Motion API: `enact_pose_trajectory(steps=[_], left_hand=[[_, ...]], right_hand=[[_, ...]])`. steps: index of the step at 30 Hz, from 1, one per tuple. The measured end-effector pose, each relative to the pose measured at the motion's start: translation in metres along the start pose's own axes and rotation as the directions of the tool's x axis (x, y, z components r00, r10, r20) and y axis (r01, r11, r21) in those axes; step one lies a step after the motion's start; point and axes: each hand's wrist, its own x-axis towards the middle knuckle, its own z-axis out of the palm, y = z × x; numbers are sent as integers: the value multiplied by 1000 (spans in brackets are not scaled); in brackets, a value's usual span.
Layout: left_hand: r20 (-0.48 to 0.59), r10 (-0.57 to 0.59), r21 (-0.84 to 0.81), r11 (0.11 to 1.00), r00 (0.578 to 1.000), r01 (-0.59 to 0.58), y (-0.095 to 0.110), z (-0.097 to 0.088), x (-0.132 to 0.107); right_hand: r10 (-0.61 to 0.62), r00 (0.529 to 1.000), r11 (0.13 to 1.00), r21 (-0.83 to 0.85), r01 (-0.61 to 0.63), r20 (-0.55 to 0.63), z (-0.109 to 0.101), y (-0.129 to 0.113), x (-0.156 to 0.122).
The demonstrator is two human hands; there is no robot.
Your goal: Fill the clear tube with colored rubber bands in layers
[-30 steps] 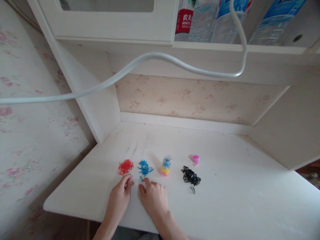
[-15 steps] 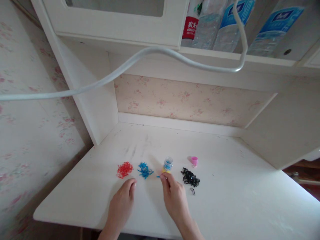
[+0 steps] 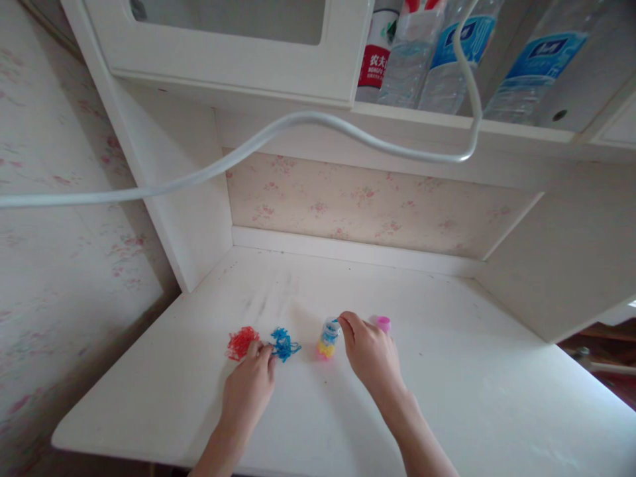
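Fingertips of our right hand [image 3: 370, 351] pinch together at the open mouth of the small clear jar [image 3: 328, 336]. The speck of blue between them looks like one blue band [image 3: 338, 322]. The jar stands upright on the white desk [image 3: 472, 397], and its pink cap [image 3: 384, 323] lies off just behind our knuckles, so the mouth is free. Our left hand [image 3: 248, 391] lies low, fingers close together, tips touching the blue pile [image 3: 284, 343] beside the red pile [image 3: 241, 341]. The piles are kept apart by colour. Whether these fingers grip anything we cannot tell.
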Motion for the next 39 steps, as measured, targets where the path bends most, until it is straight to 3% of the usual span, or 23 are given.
enact_pose_trajectory(steps=[8,15,19,24,29,34,39], left_hand=[[12,12,-30,999,1000,-12,1,1,3],[19,-11,-100,995,1000,13,-6,0,1],[-45,12,-159,987,999,-19,-8,-4,-1],[-204,72,-273,953,976,-127,-3,-10,4],[-296,116,-394,889,948,-232,11,-16,10],[-315,138,-478,832,939,-282,38,-31,14],[-344,204,-495,790,916,-362,68,-50,22]], right_hand=[[-11,1000,994,107,11,-4,-1,-1,2],[149,984,923,371,-102,-99,5,16,-12],[238,970,840,513,-176,-57,23,24,-34],[266,959,763,586,-273,101,59,28,-68],[188,969,767,591,-248,162,76,25,-89],[133,977,799,565,-207,170,76,25,-92],[128,976,774,597,-209,176,76,26,-92]])
